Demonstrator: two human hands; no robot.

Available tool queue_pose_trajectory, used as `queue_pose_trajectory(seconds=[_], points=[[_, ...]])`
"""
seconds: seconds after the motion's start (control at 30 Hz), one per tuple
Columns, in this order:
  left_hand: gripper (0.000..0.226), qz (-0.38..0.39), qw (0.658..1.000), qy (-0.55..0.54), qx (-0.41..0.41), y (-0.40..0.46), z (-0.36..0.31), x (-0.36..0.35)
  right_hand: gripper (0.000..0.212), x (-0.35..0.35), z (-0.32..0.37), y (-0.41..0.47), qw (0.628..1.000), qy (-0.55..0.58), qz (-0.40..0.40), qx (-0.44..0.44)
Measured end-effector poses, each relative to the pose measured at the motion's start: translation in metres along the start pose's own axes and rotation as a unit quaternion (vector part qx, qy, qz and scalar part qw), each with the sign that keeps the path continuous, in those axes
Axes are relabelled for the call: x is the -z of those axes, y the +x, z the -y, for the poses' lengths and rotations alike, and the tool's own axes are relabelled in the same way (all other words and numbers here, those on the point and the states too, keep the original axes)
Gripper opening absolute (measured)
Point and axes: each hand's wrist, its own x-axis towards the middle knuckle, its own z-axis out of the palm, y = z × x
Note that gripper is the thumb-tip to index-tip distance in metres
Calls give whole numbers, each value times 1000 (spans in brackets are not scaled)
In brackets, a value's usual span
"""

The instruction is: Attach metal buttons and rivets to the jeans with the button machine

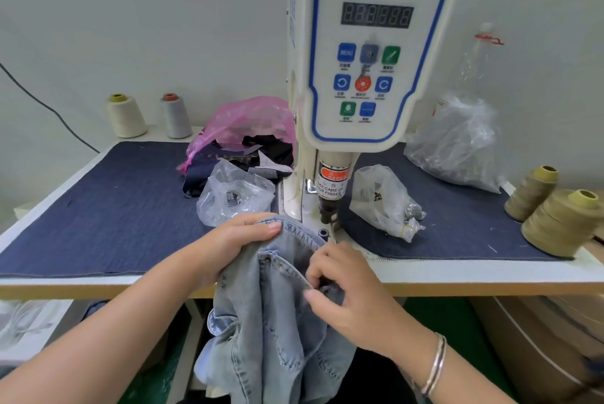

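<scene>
The left hand point(240, 242) grips the jeans point(277, 305) at the top edge. The right hand point(343, 286) pinches them lower down, likely to line up a spot under the button machine point(369, 54) just beyond.

I see a pale wall point(147, 28) beyond the hands, a white-edged table point(457, 276) under them, green floor point(434, 309) below.

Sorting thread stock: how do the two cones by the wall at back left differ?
The cream thread cone with the yellow-green core stands further left and looks wider; the pale grey thread cone with the reddish core looks slimmer. Both stand upright on the white table edge, apart.
</scene>
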Motion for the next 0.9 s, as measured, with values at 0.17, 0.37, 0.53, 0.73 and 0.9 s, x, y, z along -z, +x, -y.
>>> queue_pose_trajectory(seconds=[0.17,0.37,0.53,0.73,0.9], points=[[9,-156,961,223,-37,6,20,5,17,9,-11,-3,967,221,61,-112],[29,-143,879,382,-246,0,51,-21,17,0,-37,3,935,297,-74,-178],[28,-119,908,360,-179,11,58,-23,15,-3,-49,12,930,320,-72,-164],[44,-97,963,222,-120,29,49,-10,12,-4,-60,36,928,289,-144,-188],[32,-110,980,137,-93,41,52,-9,12,-9,-72,41,890,375,-148,-215]])
